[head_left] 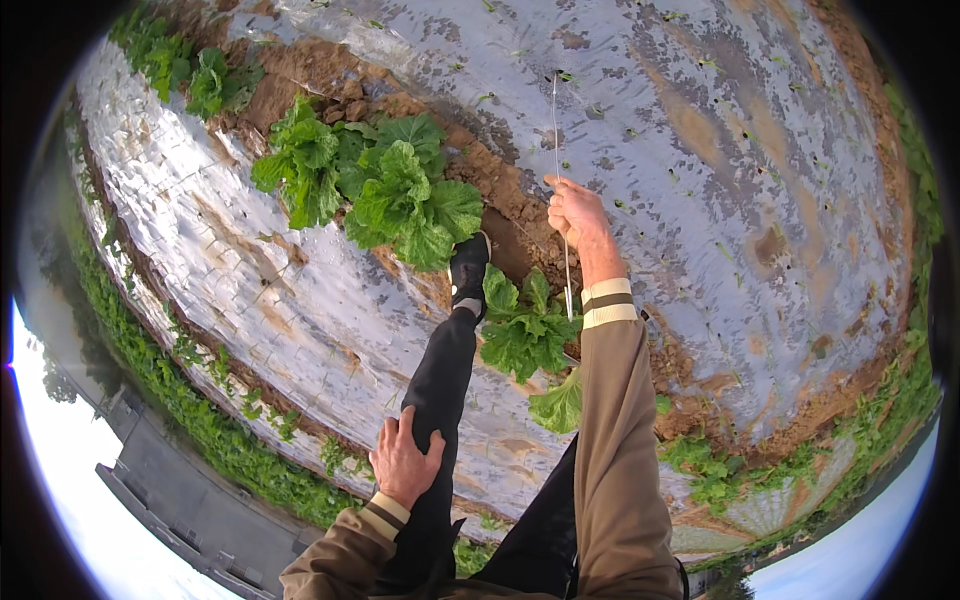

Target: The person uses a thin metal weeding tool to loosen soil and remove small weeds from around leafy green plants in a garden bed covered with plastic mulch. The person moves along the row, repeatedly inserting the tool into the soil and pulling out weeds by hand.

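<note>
My right hand [577,214] is closed around a thin, pale metal rod [556,131], with my forefinger stretched along it. The rod's far tip meets a small dark hole in the plastic mulch film [517,90], beside a tiny green seedling [566,76]. Its other end runs back past my wrist to a hooked or doubled part near the sleeve cuff. My left hand [407,459] lies on my bent leg [442,382] near the knee, fingers spread and holding nothing.
Large leafy green plants [412,199] grow along the soil furrow [517,232], around my black shoe [470,270]. Another leafy plant [529,326] stands close to my right forearm. Small seedlings poke through holes across the film. Rows of green vines [202,442] and a grey building [180,502] lie at left.
</note>
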Demonstrator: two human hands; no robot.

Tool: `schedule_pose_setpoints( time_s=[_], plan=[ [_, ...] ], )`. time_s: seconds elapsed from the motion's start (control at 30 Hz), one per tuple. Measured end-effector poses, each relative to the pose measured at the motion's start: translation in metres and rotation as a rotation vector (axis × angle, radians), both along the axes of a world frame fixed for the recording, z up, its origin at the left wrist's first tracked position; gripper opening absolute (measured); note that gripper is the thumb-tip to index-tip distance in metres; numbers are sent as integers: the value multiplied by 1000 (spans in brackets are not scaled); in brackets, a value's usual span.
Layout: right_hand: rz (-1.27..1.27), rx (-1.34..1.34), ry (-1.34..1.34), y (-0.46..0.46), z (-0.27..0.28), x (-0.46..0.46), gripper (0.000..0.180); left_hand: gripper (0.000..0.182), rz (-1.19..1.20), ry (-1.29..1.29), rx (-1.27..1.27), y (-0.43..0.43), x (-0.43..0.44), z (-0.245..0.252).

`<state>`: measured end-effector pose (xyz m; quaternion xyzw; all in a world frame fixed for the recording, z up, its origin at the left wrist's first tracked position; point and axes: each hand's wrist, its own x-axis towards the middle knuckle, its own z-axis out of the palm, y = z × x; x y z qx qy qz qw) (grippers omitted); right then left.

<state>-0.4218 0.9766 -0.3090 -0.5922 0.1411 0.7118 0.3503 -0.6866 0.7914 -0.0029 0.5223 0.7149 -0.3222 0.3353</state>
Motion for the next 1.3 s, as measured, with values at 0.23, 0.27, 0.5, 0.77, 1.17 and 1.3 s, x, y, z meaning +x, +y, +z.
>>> schedule_pose_setpoints(
  time_s=[0.23,0.27,0.5,0.77,1.17,1.3],
  plan=[
    [-303,18,226,-16,4,14,35,55,2,3,0,0,0,1],
    [-348,28,257,-16,6,13,35,55,1,5,2,0,-1,1],
    [-723,33,483,-35,-10,18,46,54,12,16,-6,0,1,2],
    [-571,74,408,-28,-11,35,43,55,16,-13,20,-4,-3,1],
    [-241,147,188,-7,1,18,30,53,45,-13,51,-11,1,2],
    [-359,181,226,-6,-8,-2,30,53,49,-6,54,-11,2,2]
  ],
)
